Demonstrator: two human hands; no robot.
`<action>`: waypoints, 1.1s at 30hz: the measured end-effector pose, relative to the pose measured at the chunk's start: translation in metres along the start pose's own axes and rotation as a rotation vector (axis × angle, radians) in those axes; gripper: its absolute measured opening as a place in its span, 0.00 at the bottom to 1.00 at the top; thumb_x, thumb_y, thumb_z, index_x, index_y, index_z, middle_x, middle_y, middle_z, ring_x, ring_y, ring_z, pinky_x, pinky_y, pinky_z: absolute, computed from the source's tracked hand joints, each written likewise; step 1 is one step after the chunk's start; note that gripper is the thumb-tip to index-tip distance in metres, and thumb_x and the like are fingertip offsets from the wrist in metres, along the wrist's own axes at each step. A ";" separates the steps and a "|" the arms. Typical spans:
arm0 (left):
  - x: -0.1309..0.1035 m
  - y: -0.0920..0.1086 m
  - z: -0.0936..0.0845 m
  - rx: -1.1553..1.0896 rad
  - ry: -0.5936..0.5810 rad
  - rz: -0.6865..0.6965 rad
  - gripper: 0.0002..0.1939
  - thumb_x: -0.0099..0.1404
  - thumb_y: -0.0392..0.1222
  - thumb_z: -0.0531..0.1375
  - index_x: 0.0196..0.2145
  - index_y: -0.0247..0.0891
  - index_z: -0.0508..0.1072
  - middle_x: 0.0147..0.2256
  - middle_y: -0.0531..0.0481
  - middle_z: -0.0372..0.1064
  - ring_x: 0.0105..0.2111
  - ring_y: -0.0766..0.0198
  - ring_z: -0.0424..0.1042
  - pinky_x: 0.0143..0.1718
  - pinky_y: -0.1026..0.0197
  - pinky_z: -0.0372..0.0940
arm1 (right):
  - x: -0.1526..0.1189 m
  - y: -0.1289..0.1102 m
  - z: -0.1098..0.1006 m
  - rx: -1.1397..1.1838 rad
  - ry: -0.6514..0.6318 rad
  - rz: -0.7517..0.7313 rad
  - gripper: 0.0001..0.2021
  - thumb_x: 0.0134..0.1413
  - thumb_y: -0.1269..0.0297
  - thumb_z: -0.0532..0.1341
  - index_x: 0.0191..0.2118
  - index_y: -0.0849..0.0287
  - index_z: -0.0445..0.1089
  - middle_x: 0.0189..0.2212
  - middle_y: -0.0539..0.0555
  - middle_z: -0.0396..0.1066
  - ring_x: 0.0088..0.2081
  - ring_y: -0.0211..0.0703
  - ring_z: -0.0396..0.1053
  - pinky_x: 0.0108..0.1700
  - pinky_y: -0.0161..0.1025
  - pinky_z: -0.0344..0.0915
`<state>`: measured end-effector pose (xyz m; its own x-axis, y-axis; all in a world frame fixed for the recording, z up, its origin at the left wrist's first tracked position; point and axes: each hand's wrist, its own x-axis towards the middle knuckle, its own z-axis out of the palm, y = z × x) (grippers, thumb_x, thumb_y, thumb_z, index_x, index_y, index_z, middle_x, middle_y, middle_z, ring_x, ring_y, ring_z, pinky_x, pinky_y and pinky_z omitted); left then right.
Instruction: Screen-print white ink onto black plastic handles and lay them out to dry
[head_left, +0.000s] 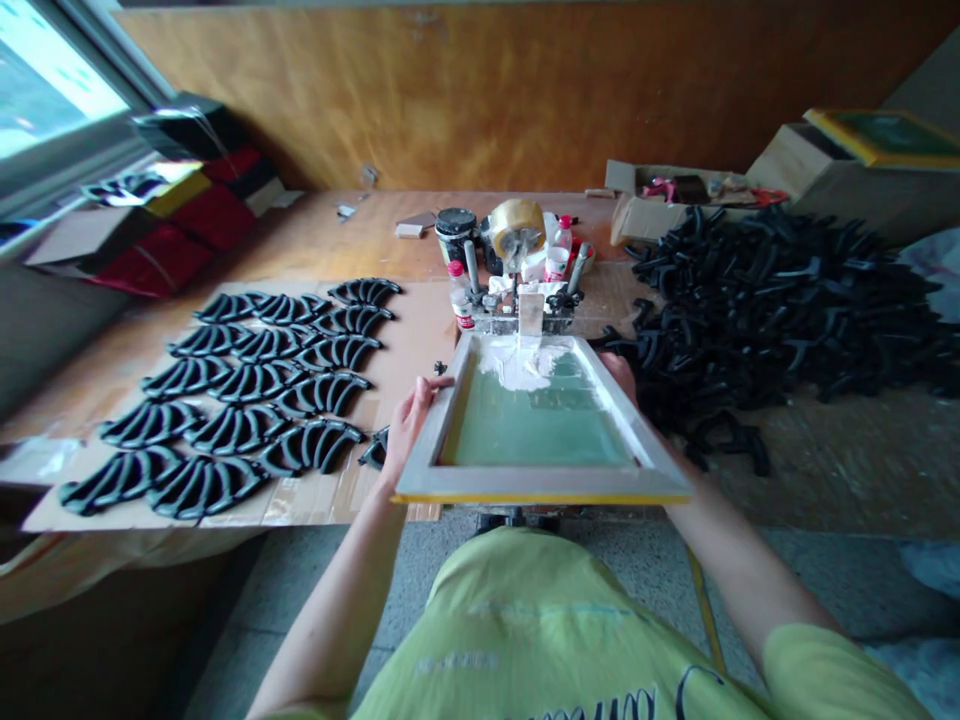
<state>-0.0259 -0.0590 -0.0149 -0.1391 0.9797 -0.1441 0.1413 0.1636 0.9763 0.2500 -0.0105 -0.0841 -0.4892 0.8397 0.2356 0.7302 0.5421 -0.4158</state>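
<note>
A grey-framed screen (540, 425) with green mesh lies in front of me, tilted up at its near side. White paste (517, 362) covers the far part of the mesh, and a clear upright piece (531, 320) stands at its far edge. My left hand (411, 420) is at the frame's left side, thumb and fingers close together on the edge. On the right side, my right hand (619, 376) grips the frame, mostly hidden behind it. A dark part (375, 448) lies beside my left hand, partly covered by it.
Rows of black curved parts (240, 425) lie on cardboard (405, 340) at the left. A heap of black parts (780, 300) fills the right side. Behind the frame stand a tape roll (517, 225), a dark-lidded tub (456, 235) and red-capped bottles (459, 295). Boxes (180, 225) stand back left.
</note>
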 end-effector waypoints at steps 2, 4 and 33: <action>-0.011 -0.029 -0.003 0.043 -0.052 -0.114 0.32 0.59 0.66 0.57 0.48 0.36 0.76 0.30 0.51 0.72 0.26 0.66 0.67 0.26 0.65 0.60 | 0.016 0.006 -0.008 0.000 0.018 0.009 0.18 0.54 0.63 0.65 0.51 0.56 0.70 0.46 0.58 0.69 0.50 0.52 0.61 0.53 0.47 0.58; -0.015 -0.060 -0.002 0.031 -0.065 -0.184 0.37 0.58 0.64 0.60 0.60 0.40 0.67 0.30 0.53 0.72 0.24 0.67 0.67 0.24 0.66 0.59 | 0.037 0.014 -0.014 -0.007 0.056 0.029 0.19 0.54 0.64 0.66 0.52 0.56 0.68 0.48 0.59 0.68 0.51 0.52 0.61 0.53 0.48 0.58; -0.012 -0.089 0.006 -0.029 -0.090 -0.284 0.41 0.56 0.60 0.63 0.61 0.36 0.64 0.35 0.47 0.75 0.30 0.63 0.72 0.29 0.65 0.64 | 0.036 -0.017 -0.003 -0.043 -0.062 -0.014 0.10 0.56 0.65 0.63 0.45 0.57 0.72 0.39 0.55 0.74 0.42 0.47 0.69 0.43 0.39 0.63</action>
<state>-0.0311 -0.0851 -0.1011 -0.0812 0.9018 -0.4244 0.0808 0.4303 0.8990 0.2216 0.0107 -0.0658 -0.5270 0.8293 0.1856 0.7423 0.5555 -0.3747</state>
